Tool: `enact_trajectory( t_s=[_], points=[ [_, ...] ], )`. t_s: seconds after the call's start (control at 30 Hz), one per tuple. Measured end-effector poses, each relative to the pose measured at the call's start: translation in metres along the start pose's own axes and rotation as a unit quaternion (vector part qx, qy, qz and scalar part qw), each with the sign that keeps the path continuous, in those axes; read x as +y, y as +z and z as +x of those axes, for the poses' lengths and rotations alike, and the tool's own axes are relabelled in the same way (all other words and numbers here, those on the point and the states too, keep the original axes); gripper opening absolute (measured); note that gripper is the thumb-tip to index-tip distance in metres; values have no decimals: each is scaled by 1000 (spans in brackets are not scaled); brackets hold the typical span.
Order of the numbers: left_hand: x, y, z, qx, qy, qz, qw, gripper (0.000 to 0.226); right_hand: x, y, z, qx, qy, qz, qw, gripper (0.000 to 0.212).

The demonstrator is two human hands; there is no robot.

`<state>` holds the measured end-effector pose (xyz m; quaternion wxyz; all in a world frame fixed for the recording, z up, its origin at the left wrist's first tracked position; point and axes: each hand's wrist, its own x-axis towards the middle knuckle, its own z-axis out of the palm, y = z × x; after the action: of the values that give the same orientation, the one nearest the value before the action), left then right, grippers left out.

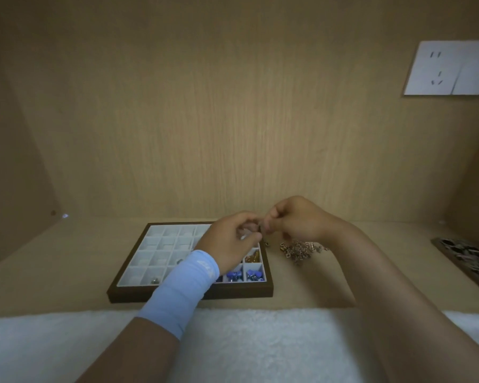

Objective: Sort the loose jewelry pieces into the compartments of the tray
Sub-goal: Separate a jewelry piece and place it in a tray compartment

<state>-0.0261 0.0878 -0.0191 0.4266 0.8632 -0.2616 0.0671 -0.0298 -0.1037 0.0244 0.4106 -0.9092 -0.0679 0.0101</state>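
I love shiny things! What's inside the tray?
Blue pieces fill the near right compartments of the tray, amber ones sit behind them, and a silvery piece lies near left. The left hand and sleeve cover several middle compartments, so those are hidden.

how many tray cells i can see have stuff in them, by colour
blue pieces: 2
amber pieces: 1
silver pieces: 2
total: 5 filled cells in view; the left hand, pinching a jewelry piece with the right hand, hides other cells of the tray
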Motion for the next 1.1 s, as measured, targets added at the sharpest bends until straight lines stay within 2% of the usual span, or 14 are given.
enact_trajectory(
  t_s=[0.07, 0.23, 0.47, 0.8, 1.0, 1.1],
  points=[
    [4, -3, 0, 31, -1, -48, 998, 25, -8, 0, -4, -3, -6, 62, 998, 6],
    [11, -24, -1, 109, -16, -84, 990, 12, -25, 6, -9, -5, -26, 163, 986, 8],
    [2, -63, -22, 76, -41, -77, 993, 4, -49, 36, -10, -23, -23, 220, 975, 21],
    [-25, -107, -59, 7, -54, -84, 995, 15, -71, 83, -15, -59, -29, 213, 975, 9],
    [-31, -127, -62, -9, -57, -21, 998, 9, -80, 106, -16, -17, -28, 232, 972, 8],
    [-36, -139, -66, -20, -88, 4, 996, 4, -85, 119, -9, -8, -56, 197, 979, 3]
  ],
)
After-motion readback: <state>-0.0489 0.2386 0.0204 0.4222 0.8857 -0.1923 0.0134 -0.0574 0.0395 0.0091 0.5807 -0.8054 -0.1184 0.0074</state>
